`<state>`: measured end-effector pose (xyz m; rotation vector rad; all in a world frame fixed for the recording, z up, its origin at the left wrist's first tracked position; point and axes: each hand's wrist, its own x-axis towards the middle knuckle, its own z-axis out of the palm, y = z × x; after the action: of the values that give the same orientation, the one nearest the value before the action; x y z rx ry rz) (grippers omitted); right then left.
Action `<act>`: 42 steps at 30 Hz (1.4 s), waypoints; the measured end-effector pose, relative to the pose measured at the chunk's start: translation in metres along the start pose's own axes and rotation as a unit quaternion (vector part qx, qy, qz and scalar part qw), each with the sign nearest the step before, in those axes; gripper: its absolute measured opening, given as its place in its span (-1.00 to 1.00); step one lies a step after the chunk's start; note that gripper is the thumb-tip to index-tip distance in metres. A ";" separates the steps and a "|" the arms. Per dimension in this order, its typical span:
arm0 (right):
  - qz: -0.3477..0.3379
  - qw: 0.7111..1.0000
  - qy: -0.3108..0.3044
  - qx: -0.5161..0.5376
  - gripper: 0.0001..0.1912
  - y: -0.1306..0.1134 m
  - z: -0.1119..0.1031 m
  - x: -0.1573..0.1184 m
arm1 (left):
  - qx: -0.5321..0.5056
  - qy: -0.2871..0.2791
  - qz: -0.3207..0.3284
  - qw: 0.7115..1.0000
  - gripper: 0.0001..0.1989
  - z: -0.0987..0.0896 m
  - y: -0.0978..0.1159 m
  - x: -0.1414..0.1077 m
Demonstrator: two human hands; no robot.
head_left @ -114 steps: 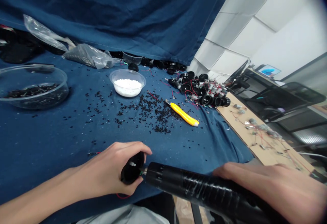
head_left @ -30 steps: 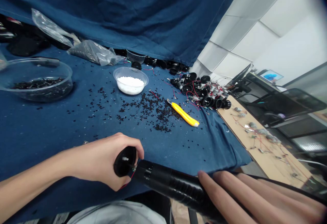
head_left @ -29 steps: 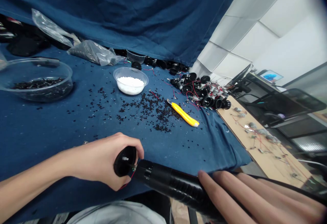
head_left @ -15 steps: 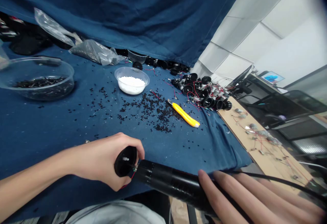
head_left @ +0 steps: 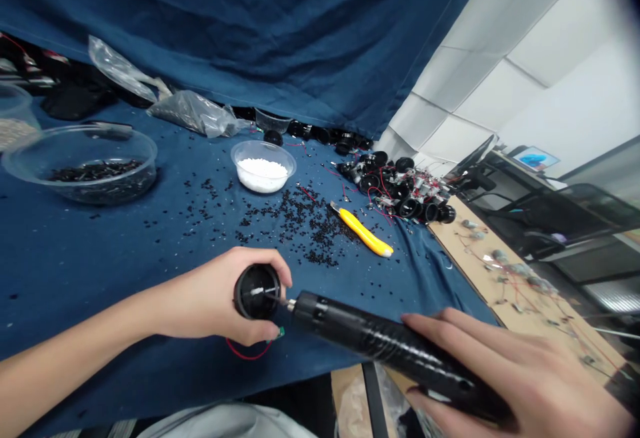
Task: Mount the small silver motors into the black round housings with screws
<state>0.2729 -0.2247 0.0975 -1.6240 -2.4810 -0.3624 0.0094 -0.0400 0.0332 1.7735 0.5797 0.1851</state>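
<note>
I found my left hand [head_left: 217, 298] curled around a round black housing [head_left: 253, 306], fingers over its far side and thumb along the near side. The housing was held above the blue cloth of the table [head_left: 100, 248], its open face turned toward the camera, with a white post [head_left: 257, 291] visible inside. A small green circuit board [head_left: 281, 332] showed at the thumb tip, and a red wire [head_left: 249, 357] looped below the hand.

My right hand [head_left: 520, 365] was closed partway around the thick body of a black power screwdriver [head_left: 380, 338], its forefinger lying along the top. The tool lay tilted, nose toward the housing, and its bit [head_left: 286, 303] reached to the near edge of the opening. I could not tell whether the tip touched anything inside.

On the cloth beyond the hands I recorded a clear bowl [head_left: 293, 167] of white granules [head_left: 263, 170], scattered black bits [head_left: 320, 225], and a yellow utility knife [head_left: 365, 233] lying near them. A heap of black housings with wires [head_left: 395, 188] lay further right. To the left stood a wide clear tub [head_left: 80, 191] holding dark pieces [head_left: 97, 171]; behind it lay a plastic bag [head_left: 193, 115]. Small loose parts were spread on a wooden surface [head_left: 457, 238] at the right.
</note>
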 end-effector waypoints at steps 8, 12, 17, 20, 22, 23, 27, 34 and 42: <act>0.216 0.972 -0.028 0.089 -0.59 0.039 0.035 -0.008 | -0.188 0.023 0.039 0.981 -0.45 -0.007 -0.009 0.003; 0.274 0.953 -0.046 0.119 -0.55 0.044 0.068 0.004 | -0.310 -0.040 0.074 0.947 -0.33 -0.009 -0.018 0.004; 0.255 0.954 -0.071 0.143 -0.57 0.039 0.093 0.019 | -0.407 -0.098 0.093 0.903 -0.27 -0.008 -0.022 0.004; 0.222 0.960 -0.048 0.167 -0.57 0.042 0.101 0.026 | -0.431 -0.117 0.105 0.889 -0.30 -0.008 -0.022 0.004; 0.226 0.959 -0.025 0.171 -0.58 0.050 0.107 0.031 | -0.436 -0.121 0.102 0.886 -0.29 -0.008 -0.022 0.005; 0.236 0.958 -0.014 0.159 -0.59 0.056 0.110 0.034 | -0.439 -0.123 0.102 0.884 -0.28 -0.008 -0.022 0.005; 0.270 0.960 0.000 0.080 -0.62 0.083 0.131 0.042 | -0.443 -0.122 0.078 0.885 -0.31 -0.005 -0.024 0.007; 0.262 0.962 -0.019 0.078 -0.66 0.116 0.152 0.050 | -0.224 -0.010 0.036 0.974 -0.42 -0.001 -0.006 -0.002; 0.205 0.950 0.120 0.201 -0.69 0.072 0.101 0.043 | -0.046 0.099 0.111 0.988 -0.35 0.012 0.001 -0.007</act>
<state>0.3216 -0.1303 0.0203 -1.7326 -1.8291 0.0065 0.0082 -0.0539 0.0315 1.7388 0.5052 0.5384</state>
